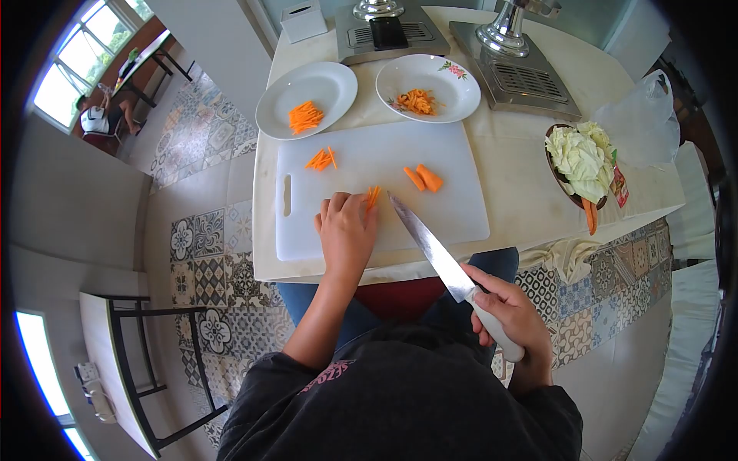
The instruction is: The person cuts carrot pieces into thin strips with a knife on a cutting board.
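Note:
My left hand (346,227) rests on the white cutting board (453,223), its fingers bent and pressed together over a few thin carrot strips (374,194). My right hand (513,309) is wrapped round the pale handle of a kitchen knife (434,250). The blade slants over the board's front edge, its tip just right of the strips and apart from them. A small heap of cut carrot sticks (318,159) lies toward the board's far left. Larger carrot pieces (427,179) lie right of centre.
Behind the board, one white plate (269,107) holds carrot sticks (306,117); a flowered plate (388,77) holds carrot shreds (417,101). Cabbage (580,161) and carrots (590,216) fill a bowl at right, near a plastic bag (642,119). Metal stands (519,77) are behind. A person (96,119) sits far left.

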{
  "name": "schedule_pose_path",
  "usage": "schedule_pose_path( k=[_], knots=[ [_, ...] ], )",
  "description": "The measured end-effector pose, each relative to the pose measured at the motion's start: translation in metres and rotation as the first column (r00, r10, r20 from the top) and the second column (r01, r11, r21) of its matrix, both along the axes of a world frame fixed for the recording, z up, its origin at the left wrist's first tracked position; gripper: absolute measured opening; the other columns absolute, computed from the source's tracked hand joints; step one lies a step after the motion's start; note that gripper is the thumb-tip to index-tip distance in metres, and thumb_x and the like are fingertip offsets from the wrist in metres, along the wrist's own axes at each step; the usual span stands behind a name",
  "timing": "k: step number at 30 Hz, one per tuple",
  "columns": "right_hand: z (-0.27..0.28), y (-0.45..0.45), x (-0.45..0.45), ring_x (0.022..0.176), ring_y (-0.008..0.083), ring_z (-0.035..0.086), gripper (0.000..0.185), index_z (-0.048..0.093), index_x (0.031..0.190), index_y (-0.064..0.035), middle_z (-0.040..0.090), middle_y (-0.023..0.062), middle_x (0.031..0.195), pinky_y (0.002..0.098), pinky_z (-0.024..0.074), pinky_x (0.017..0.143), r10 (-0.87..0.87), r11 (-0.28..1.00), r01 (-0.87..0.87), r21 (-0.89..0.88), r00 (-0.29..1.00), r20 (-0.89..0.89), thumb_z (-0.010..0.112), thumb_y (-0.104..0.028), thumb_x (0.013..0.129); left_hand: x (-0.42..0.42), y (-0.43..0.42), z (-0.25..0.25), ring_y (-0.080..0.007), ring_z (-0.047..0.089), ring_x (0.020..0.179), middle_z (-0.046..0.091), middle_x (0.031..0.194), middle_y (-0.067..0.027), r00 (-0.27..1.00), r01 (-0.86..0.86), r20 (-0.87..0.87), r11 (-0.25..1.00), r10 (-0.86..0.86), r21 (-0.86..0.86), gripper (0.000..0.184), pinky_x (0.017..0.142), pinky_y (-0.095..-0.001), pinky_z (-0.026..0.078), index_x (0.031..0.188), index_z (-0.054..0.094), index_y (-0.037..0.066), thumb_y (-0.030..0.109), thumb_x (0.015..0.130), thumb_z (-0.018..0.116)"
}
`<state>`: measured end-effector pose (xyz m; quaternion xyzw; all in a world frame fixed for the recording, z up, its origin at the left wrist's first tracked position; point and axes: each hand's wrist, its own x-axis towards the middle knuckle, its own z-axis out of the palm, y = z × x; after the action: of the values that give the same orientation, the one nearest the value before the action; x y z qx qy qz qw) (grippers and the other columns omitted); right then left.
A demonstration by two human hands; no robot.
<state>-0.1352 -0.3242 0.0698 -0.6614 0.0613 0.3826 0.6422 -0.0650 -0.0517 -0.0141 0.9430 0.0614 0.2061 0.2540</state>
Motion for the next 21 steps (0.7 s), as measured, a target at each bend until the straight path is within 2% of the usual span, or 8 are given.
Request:
schedule_pose_path(
  k=[2,5,9,21],
  knots=[
    [0.0,-0.01,0.005,0.051,0.0112,0.058,0.048,0.043,0.151,-0.0118,0.059,0.0061,0.068,0.0251,0.0505,0.05,0.039,0.999,-0.038,0.027,0.998,-0.04,0.048,-0.018,0.104,0.002,0.007,0.0,-0.0279,0.058,0.098,0.065,0.097,-0.0072,1.0,0.03,-0.004,0.999,-0.03,-0.022,0.017,0.088,-0.0407,0.041,0.101,0.073,0.008,0.014,0.085,0.072],
    [-0.007,-0.018,0.012,0.051,0.0115,0.058,0.048,0.043,0.151,-0.0129,0.06,0.0067,0.067,0.0251,0.0503,0.049,0.01,0.995,0.004,0.1,0.99,-0.143,0.049,-0.019,0.104,0.0,0.009,0.004,-0.0277,0.058,0.097,0.065,0.095,-0.0076,0.999,0.049,-0.009,0.998,-0.049,-0.04,0.016,0.088,-0.0407,0.041,0.1,0.075,0.008,0.012,0.086,0.07],
    [-0.014,-0.015,0.024,0.05,0.0113,0.058,0.047,0.042,0.152,-0.0142,0.06,0.0065,0.066,0.0247,0.0498,0.048,0.088,0.986,-0.065,0.151,0.985,-0.146,0.047,-0.021,0.105,-0.003,0.008,0.002,-0.0286,0.058,0.097,0.065,0.096,-0.008,0.998,0.057,0.015,0.998,-0.056,-0.038,0.019,0.087,-0.0411,0.042,0.104,0.075,0.007,0.01,0.087,0.068],
    [-0.023,0.011,0.042,0.049,0.0112,0.057,0.048,0.042,0.152,-0.0145,0.059,0.0065,0.065,0.0254,0.0485,0.046,0.129,0.972,-0.107,0.208,0.987,-0.094,0.048,-0.021,0.105,0.006,0.031,-0.003,-0.0286,0.059,0.093,0.067,0.093,-0.0084,0.997,0.043,0.065,0.999,-0.041,-0.032,0.018,0.086,-0.0413,0.043,0.103,0.074,0.006,0.008,0.087,0.068]
  ],
)
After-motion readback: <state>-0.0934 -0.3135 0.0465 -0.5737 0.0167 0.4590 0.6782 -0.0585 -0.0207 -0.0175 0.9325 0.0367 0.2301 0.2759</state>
